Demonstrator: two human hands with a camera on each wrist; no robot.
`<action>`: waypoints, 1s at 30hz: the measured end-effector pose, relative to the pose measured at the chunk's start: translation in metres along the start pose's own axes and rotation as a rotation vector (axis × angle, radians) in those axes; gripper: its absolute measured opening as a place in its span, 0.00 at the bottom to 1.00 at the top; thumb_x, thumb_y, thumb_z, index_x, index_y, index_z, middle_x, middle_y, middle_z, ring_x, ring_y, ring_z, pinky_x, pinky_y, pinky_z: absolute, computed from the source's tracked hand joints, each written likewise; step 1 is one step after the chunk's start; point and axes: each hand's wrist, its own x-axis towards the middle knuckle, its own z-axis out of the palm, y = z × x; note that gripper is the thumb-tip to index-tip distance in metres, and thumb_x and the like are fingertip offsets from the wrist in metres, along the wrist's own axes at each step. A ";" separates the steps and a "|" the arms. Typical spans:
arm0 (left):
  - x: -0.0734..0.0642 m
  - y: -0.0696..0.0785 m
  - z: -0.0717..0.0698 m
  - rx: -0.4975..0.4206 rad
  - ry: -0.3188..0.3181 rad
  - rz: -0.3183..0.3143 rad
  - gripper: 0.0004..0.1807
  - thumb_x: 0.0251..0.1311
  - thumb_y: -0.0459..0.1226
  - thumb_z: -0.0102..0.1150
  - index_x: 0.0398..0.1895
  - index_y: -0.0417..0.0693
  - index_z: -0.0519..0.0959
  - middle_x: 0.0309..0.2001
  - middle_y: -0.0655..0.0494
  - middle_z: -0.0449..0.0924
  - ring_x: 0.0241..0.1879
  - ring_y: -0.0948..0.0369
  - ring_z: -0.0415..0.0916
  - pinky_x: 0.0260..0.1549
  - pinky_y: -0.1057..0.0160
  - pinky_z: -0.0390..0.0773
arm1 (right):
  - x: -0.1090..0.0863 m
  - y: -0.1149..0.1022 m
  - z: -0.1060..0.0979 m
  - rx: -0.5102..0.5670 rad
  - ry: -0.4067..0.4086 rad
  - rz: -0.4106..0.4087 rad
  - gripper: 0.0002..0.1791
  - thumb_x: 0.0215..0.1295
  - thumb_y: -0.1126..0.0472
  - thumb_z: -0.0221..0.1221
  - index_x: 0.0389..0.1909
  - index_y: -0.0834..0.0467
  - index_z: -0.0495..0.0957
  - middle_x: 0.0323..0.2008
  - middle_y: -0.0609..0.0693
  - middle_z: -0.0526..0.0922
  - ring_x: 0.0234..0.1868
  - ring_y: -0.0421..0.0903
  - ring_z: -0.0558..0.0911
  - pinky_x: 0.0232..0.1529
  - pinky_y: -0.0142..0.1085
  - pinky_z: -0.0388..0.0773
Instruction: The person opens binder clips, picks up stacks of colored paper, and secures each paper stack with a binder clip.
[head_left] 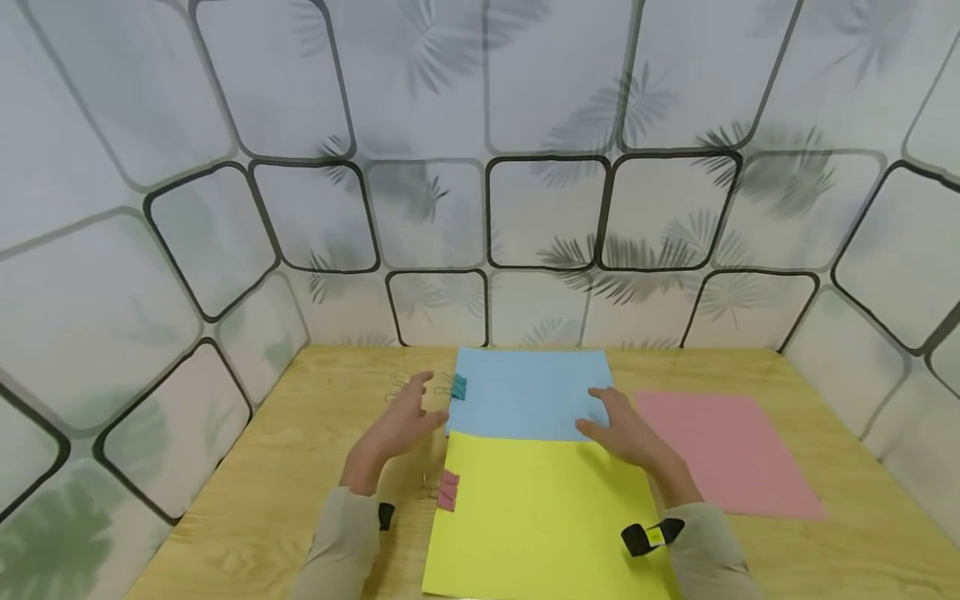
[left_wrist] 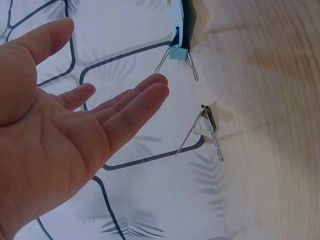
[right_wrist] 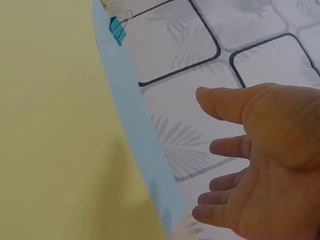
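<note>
My left hand hovers left of the papers with fingers extended and nothing in it. In the left wrist view its palm faces two binder clips: a teal binder clip on the blue paper and a light-coloured binder clip standing on the table. My right hand, also holding nothing, is above the right side of the blue paper. The yellow paper lies in front, overlapping the blue one's near edge. On its left edge sits a pink binder clip.
A pink sheet lies on the wooden table to the right. Patterned walls enclose the table at the back and on both sides.
</note>
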 end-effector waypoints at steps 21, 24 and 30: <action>-0.012 0.019 0.004 0.150 0.033 0.037 0.40 0.73 0.40 0.53 0.78 0.42 0.44 0.76 0.34 0.44 0.74 0.39 0.50 0.66 0.37 0.59 | -0.016 -0.021 -0.009 -0.126 0.058 -0.049 0.44 0.76 0.41 0.47 0.78 0.63 0.42 0.76 0.71 0.33 0.74 0.73 0.36 0.65 0.73 0.42; -0.012 0.019 0.001 0.165 0.042 0.043 0.39 0.73 0.39 0.53 0.78 0.41 0.44 0.75 0.32 0.45 0.73 0.38 0.52 0.66 0.38 0.59 | -0.017 -0.020 -0.011 -0.150 0.069 -0.054 0.44 0.76 0.42 0.48 0.78 0.63 0.43 0.76 0.71 0.33 0.74 0.74 0.35 0.64 0.74 0.41; -0.011 0.017 -0.001 0.191 0.039 0.045 0.38 0.73 0.40 0.52 0.77 0.41 0.45 0.75 0.32 0.46 0.72 0.38 0.54 0.66 0.38 0.60 | -0.018 -0.017 -0.013 -0.164 0.062 -0.057 0.43 0.76 0.43 0.49 0.78 0.63 0.43 0.76 0.72 0.33 0.74 0.75 0.34 0.64 0.75 0.39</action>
